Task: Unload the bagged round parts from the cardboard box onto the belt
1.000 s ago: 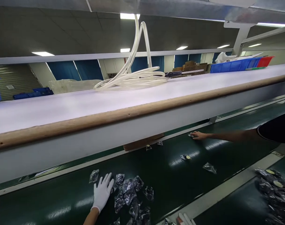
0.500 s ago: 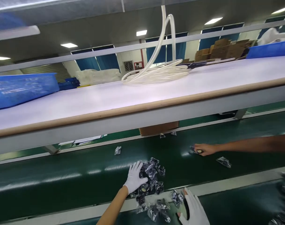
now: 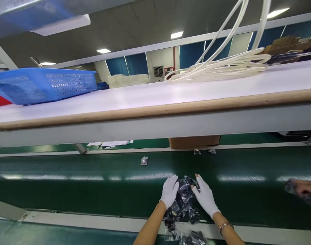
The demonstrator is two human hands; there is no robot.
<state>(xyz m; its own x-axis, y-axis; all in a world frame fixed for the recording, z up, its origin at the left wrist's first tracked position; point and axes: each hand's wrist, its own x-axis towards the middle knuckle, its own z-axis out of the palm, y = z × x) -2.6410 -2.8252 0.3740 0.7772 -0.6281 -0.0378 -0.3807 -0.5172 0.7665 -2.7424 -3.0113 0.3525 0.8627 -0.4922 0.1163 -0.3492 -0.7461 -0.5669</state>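
A heap of small clear plastic packets [image 3: 183, 204] with dark parts inside lies on the green conveyor belt [image 3: 68, 183], spilling over its near edge. My left hand [image 3: 170, 191], in a white glove, rests on the heap's left side with fingers stretched out. On the heap's right side, my right hand [image 3: 204, 196], gloved too, lies flat with fingers apart. Both hands cup the pile between them. A single packet [image 3: 144, 160] lies apart on the belt, farther back to the left.
A white shelf with a wooden edge [image 3: 155, 109] runs above the belt, carrying a blue basket [image 3: 45, 83] and coiled clear hose [image 3: 221, 64]. Two packets [image 3: 203, 151] lie by a cardboard box [image 3: 195, 141]. Another person's blurred hand [image 3: 302, 190] is at the right edge.
My right hand has come up onto the belt beside the heap, opposite my left. The view has swung left; the other person's hand now sits at the right edge.
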